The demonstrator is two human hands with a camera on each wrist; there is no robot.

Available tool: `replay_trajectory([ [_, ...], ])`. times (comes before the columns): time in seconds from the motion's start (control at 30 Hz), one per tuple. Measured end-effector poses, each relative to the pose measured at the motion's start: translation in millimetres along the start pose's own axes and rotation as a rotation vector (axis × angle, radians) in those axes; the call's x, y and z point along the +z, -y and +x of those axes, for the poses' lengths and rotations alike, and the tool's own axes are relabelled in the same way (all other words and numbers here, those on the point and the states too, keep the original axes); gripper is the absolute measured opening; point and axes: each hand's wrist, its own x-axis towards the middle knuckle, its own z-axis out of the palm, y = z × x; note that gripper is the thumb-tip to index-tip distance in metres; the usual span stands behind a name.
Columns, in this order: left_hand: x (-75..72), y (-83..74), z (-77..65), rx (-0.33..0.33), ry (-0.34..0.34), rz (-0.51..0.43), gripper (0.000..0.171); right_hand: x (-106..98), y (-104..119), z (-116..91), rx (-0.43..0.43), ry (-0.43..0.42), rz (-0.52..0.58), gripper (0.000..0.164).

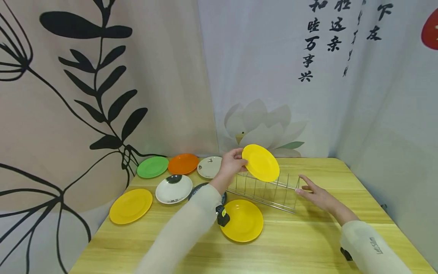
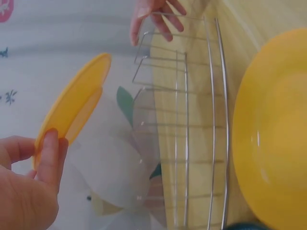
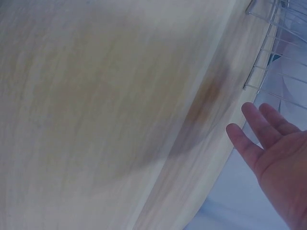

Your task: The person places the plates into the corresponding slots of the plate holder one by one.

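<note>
My left hand (image 1: 232, 165) pinches a small yellow plate (image 1: 261, 163) by its edge, thumb on one face and fingers on the other. The plate is tilted and held up above a wire dish rack (image 1: 261, 201). In the left wrist view the held plate (image 2: 72, 103) appears nearly edge-on, with the rack's bars (image 2: 186, 120) beside it. My right hand (image 1: 316, 196) is at the rack's right end, fingers extended and spread, holding nothing. The right wrist view shows its fingertips close to the rack's wire corner, with the palm (image 3: 283, 163) visible.
A larger yellow plate (image 1: 244, 222) lies in front of the rack. Leftward on the wooden table (image 1: 291, 243) are another yellow plate (image 1: 131, 206), a green plate (image 1: 152, 167), an orange plate (image 1: 183, 164), two white dishes and a dark-blue patterned dish partly hidden by my left arm. Printed curtains hang behind.
</note>
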Motion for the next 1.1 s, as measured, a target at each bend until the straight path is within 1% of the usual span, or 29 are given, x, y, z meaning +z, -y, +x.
replay_trajectory([
  [0.13,14.9,3.8,0.8,0.012,0.010,0.010,0.048,0.7,1.1,0.8,0.003,0.002,-0.007,0.080],
  [0.27,27.6,7.0,1.6,0.010,0.019,-0.003,0.045,1.1,1.7,1.0,0.004,0.006,-0.010,0.080],
  [0.57,52.2,14.6,5.6,0.010,0.013,-0.018,0.041,0.6,3.6,1.9,0.010,0.013,-0.011,0.081],
  [0.63,57.4,15.9,5.7,0.009,0.001,-0.005,0.038,0.2,3.8,1.9,0.020,0.014,-0.004,0.081],
  [0.8,69.5,17.9,5.0,0.009,-0.016,0.032,0.032,0.1,3.2,1.4,0.023,0.015,-0.003,0.083],
  [0.93,76.5,18.0,5.4,0.023,-0.009,0.016,0.030,-0.1,1.6,1.6,0.022,0.014,-0.012,0.083],
  [1.1,83.7,16.8,6.6,0.056,-0.013,0.001,0.032,-0.7,0.6,1.9,0.033,0.017,-0.004,0.081],
])
